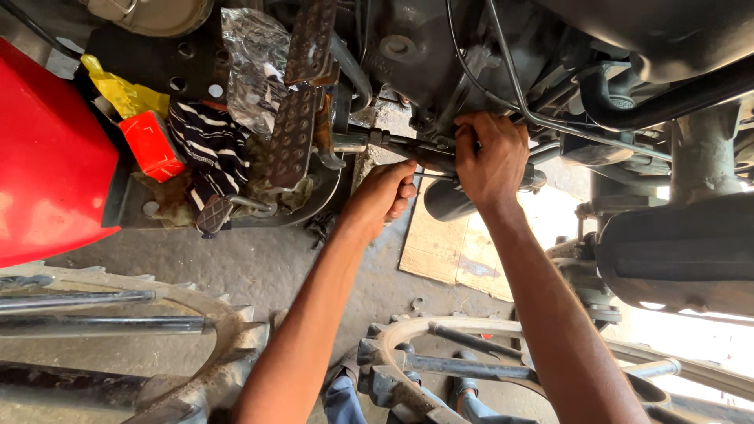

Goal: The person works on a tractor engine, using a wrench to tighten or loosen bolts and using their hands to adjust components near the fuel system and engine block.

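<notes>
Both hands — left, right — closed around the dark metal rod between them.

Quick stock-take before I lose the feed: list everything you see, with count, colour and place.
Rod: one, dark metal, centre, under the machine.
Pedals: two, rusty studded, upper centre.
Red body panel: one, far left.
Red box: one, on the footplate.
Striped cloth: one, dark and white, beside the box.
Yellow bag: one, upper left.
Cardboard: one, tan, on the floor.
Black hose: one, upper right.
Left hand: under the rod.
Right hand: gripping the rod.
</notes>
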